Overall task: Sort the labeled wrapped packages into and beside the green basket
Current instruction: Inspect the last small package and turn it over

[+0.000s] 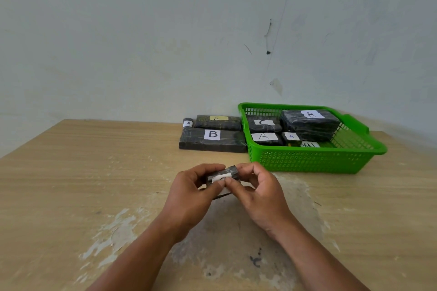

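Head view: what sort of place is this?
Probably a plain room set up for a sorting trial, not a warehouse: a worn wooden table against a bare scuffed wall, and a green basket with hand-lettered packages.

A plain indoor room, home or workplace unclear: a worn wood-grain table, its finish flaking at the bottom centre of the frame, stands against a pale painted wall scarred by 1 thin crack and chips at upper right.
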The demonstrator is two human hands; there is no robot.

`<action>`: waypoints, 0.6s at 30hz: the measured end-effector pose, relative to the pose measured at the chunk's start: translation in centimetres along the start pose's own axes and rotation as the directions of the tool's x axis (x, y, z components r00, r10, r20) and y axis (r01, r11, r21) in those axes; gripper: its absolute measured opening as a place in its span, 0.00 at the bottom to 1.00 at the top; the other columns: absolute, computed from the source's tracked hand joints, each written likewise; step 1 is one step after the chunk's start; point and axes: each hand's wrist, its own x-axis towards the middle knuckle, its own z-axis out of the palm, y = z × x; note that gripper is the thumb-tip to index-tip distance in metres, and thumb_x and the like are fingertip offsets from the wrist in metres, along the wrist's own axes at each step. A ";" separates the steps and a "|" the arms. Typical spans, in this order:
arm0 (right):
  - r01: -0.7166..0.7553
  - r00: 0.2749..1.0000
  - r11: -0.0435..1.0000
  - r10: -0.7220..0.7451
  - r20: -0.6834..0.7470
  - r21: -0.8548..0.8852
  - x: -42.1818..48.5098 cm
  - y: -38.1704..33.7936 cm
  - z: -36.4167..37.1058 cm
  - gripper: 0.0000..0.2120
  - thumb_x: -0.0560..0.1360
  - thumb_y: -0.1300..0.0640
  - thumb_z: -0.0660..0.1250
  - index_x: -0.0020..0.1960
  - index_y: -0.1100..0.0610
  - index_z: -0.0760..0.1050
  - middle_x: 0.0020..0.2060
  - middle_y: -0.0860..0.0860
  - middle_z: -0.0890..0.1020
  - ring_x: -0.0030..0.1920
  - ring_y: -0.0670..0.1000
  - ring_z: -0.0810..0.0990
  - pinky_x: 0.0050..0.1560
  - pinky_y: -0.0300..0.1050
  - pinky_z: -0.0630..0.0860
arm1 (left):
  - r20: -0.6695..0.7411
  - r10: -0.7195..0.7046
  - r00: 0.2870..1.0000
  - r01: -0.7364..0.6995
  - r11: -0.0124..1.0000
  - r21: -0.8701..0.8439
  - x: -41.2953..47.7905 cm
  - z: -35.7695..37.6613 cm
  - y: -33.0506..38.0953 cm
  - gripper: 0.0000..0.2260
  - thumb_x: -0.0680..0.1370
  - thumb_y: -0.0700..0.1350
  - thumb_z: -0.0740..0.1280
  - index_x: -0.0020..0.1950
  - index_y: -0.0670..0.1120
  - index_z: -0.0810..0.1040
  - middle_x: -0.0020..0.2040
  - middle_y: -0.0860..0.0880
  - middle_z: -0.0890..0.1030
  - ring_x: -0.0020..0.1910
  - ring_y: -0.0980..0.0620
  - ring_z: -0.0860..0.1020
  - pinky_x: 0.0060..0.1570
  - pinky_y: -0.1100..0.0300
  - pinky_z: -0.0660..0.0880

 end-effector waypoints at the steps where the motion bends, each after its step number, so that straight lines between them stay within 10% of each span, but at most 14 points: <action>1: 0.002 1.000 1.000 -0.002 0.001 0.008 0.0 -0.1 -0.1 0.13 0.73 0.56 0.80 0.53 0.51 0.78 0.51 0.44 0.86 0.54 0.44 0.86 0.55 0.51 0.85 | 0.000 -0.003 1.000 0.003 1.000 0.012 0.1 0.0 0.0 0.12 0.77 0.39 0.75 0.59 0.51 0.85 0.51 0.53 0.87 0.53 0.54 0.84 0.50 0.60 0.82; 18: -0.028 0.999 0.994 0.024 0.041 0.109 0.0 -0.5 -0.3 0.08 0.78 0.64 0.74 0.52 0.52 0.85 0.43 0.49 0.88 0.44 0.47 0.86 0.49 0.45 0.83 | -0.155 -0.079 0.985 0.069 0.995 -0.068 0.1 0.3 0.4 0.07 0.76 0.38 0.76 0.53 0.46 0.83 0.45 0.45 0.86 0.44 0.50 0.87 0.40 0.56 0.85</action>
